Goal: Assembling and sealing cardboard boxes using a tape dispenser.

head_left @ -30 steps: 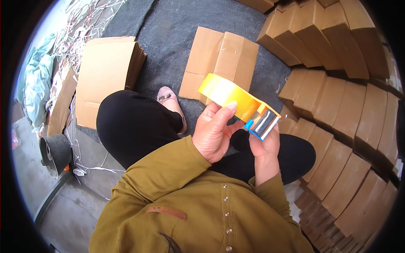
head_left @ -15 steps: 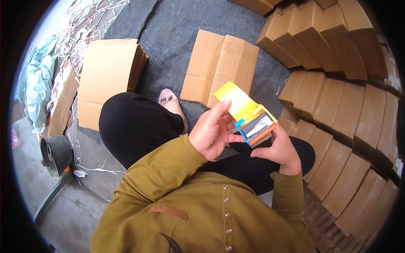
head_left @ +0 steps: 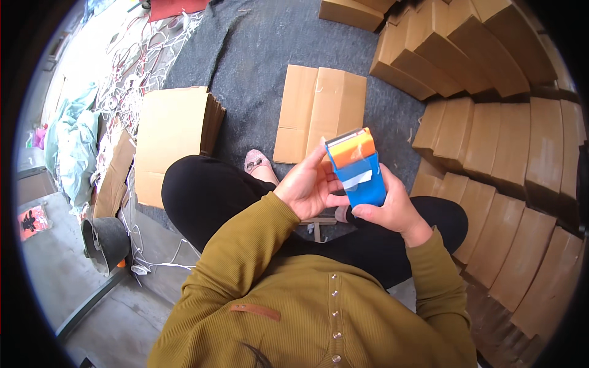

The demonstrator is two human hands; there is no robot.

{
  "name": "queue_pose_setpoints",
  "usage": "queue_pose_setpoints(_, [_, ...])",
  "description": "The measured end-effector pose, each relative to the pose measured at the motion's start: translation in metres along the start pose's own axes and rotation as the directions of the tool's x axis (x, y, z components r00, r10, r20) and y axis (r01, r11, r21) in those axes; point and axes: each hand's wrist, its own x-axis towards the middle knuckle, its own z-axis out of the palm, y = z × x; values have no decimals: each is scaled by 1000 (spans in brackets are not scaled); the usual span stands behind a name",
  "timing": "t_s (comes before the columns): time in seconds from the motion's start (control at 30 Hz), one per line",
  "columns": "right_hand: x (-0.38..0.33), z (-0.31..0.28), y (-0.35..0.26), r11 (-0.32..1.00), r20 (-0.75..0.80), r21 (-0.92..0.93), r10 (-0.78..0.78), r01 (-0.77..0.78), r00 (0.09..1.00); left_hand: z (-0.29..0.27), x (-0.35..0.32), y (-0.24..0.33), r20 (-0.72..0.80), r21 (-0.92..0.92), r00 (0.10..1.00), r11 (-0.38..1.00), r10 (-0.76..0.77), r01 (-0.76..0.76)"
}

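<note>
Blue-&-orange plastic tape dispenser (head_left: 359, 178): sits mid-view betw. bare L hand (head_left: 308, 191) & bare R hand (head_left: 397, 211).
L hand: half-curled, holds dispenser's L edge.
R hand: closed round lower R corner, thumb in front.
Flattened brown cardboard box (head_left: 319, 113): lies beyond, on dk grey cloth mat (head_left: 254, 86).
Stack, flat tan cardboard (head_left: 170, 147): stands L, near black-clad knee (head_left: 199, 196).
Rows, brown cardboard cartons (head_left: 481, 190): line R side.

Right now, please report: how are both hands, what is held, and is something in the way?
Right hand gripping blue-and-orange tape dispenser. Left hand at its left edge, grip unclear. Flat cardboard beyond, on dark mat, not blocking hands.
</note>
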Motion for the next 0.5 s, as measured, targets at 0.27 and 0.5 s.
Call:
queue_pose_setpoints(0.27, [2,0,1,999,-80,40,-27,31,996,-8,-12,-13,149,941,412,-1,899,-339])
queue_pose_setpoints(0.5, [-2,-15,0,991,67,33,130,-133,989,73,-60,26,534,516,815,-850,225,-104])
